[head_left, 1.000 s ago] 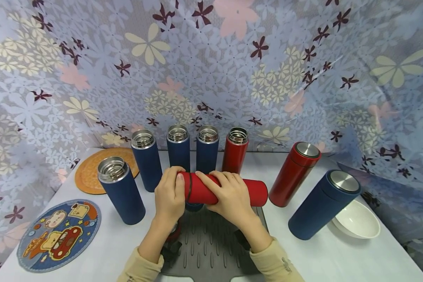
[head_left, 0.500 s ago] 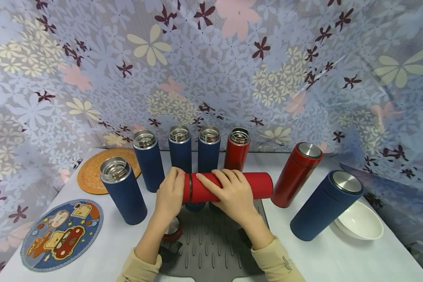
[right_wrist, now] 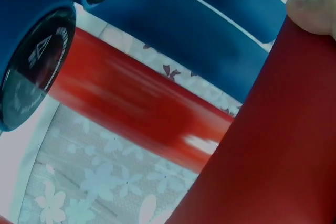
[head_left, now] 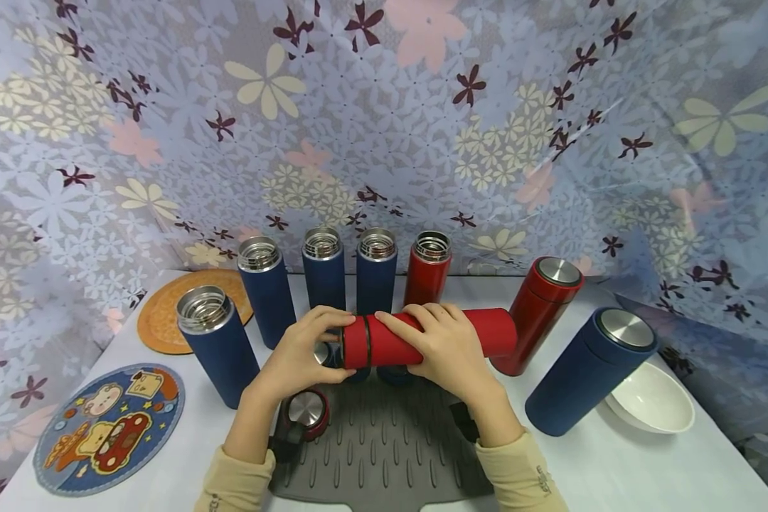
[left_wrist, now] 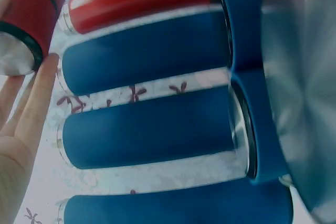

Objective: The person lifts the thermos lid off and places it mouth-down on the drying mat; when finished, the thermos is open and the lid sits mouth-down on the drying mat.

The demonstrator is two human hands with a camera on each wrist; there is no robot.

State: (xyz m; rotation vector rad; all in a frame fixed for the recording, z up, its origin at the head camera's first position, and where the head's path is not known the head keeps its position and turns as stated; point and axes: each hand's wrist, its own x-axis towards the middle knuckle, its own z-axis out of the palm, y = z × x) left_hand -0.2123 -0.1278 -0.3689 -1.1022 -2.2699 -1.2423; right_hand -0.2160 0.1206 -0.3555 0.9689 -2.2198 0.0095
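Observation:
A red thermos flask (head_left: 493, 331) is held sideways above the grey mat (head_left: 384, 448). My right hand (head_left: 444, 348) wraps round its body; the right wrist view shows a thumb (right_wrist: 312, 11) on the red surface. At the flask's left end, my left hand (head_left: 304, 348) touches its lid (head_left: 356, 341) with fingertips at top and bottom, the palm apart from the lid end. That lid's metal top (left_wrist: 16, 53) shows in the left wrist view, with fingers around it. Beneath my left forearm lies a loose red lid (head_left: 306, 409). Blue lids (head_left: 393, 373) lie partly hidden below the flask.
Several lidless blue flasks (head_left: 220, 355) and one lidless red flask (head_left: 425, 277) stand behind and left. At right stand a lidded red flask (head_left: 540, 313) and a lidded blue flask (head_left: 585, 377), beside a white bowl (head_left: 653, 402). Round mats (head_left: 112, 427) lie left.
My left hand has loosened from wrapping the lid to touching it with fingertips. The red flask and both hands have shifted slightly right. More of the loose red lid shows.

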